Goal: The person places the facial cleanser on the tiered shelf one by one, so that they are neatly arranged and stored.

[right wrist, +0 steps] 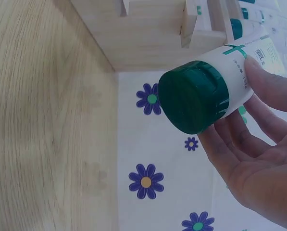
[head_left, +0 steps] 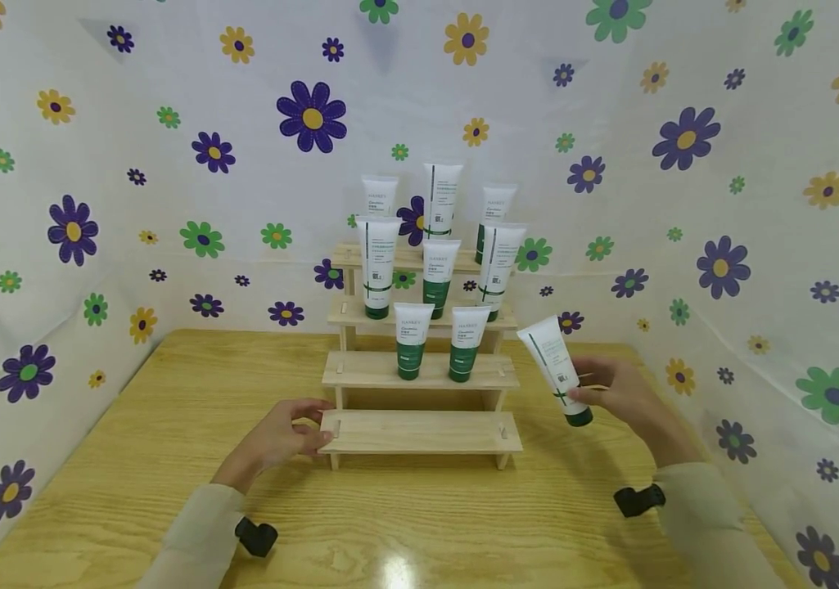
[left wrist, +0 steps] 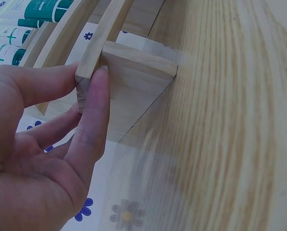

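Note:
A wooden stepped display rack (head_left: 419,431) stands on the table. My left hand (head_left: 281,438) pinches the left end of its lowest shelf between thumb and fingers, clearly seen in the left wrist view. My right hand (head_left: 621,397) grips a white squeeze tube (head_left: 553,360) to the right of the rack. This tube is tilted, its dark green cap (right wrist: 193,96) pointing down. Two shorter white-and-green tubes, one at left (head_left: 411,339) and one at right (head_left: 468,343), stand on the second shelf from the bottom. Nothing stands on the lowest shelf.
Three tubes, including a short middle one (head_left: 439,274), stand on the third shelf. Three more, with a tall one (head_left: 441,199) in the centre, stand on the top shelf. White flower-printed cloth (head_left: 242,204) encloses the wood-grain table (head_left: 316,523) at the back and sides.

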Motion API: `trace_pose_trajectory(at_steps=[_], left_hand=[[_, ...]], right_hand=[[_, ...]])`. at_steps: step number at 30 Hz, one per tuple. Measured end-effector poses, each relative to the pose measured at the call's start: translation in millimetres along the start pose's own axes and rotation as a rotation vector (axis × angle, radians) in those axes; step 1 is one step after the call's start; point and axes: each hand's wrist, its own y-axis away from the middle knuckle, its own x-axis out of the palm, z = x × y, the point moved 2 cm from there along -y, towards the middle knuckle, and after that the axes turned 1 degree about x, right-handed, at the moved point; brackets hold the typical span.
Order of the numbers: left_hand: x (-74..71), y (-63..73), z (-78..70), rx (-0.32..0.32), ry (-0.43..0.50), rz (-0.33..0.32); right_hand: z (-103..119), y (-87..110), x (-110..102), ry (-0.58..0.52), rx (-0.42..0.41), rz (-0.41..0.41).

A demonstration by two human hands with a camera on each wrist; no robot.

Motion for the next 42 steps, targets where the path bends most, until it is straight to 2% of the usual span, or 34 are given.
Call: trace_pose_trajectory(at_steps=[4,10,26,38,42], left_hand=[[-0.2,-0.6,1.5,-0.005,-0.010,-0.008],[-0.6,-1.0,3.3,-0.014,-0.023,-0.015],[0.1,-1.1,2.3,-0.021,-0.020,-0.013],[-1.0,-1.8,3.4,-0.026,-0.015,-0.020],[-1.1,-2.0,3.7,-0.031,-0.013,-0.021]], right_hand=[[7.4,-0.2,6.0,-0.040,-0.009,-0.008],[15.2,-0.2,13.8,-0.089,-0.066,-0.001],[35.0,0.2,32.8,-0.120,-0.083,-0.002],[50.6,2.2,48.9,-0.157,-0.122,-0.027],[54.1,3.1,57.0,-0.156,-0.138,-0.010]])
